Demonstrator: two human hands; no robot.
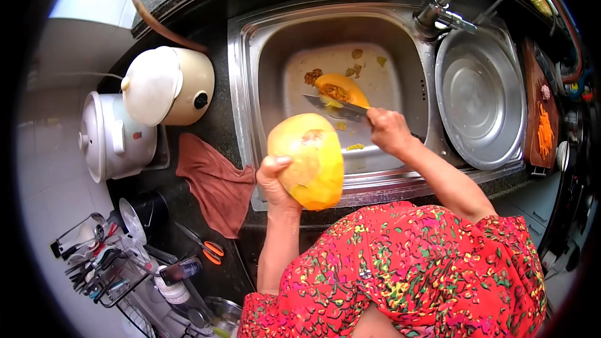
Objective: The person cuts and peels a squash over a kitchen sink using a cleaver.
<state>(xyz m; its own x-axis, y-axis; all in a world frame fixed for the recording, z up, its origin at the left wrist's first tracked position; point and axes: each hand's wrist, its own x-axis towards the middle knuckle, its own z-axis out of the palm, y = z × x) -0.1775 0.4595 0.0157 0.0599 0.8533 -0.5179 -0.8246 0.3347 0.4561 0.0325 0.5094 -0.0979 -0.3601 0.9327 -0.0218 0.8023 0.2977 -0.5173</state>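
Observation:
A large orange-yellow piece of pumpkin (308,166), partly peeled, is gripped in my left hand (275,181) over the sink's front left edge. My right hand (391,130) is closed round the handle of a knife (338,107), whose blade points left over the sink. Beneath the blade, a second pumpkin piece (352,89) with its seedy hollow showing lies in the metal sink (313,56). Scraps of peel (355,147) and brown pulp (313,76) are scattered on the sink bottom.
Right of the sink sits a large metal basin (479,97), with a faucet (438,15) behind it. A cutting board (537,81) holds shredded orange pieces. Leftward are two cookers (181,84), a brown cloth (213,181), orange-handled scissors (211,250) and a utensil rack (119,288).

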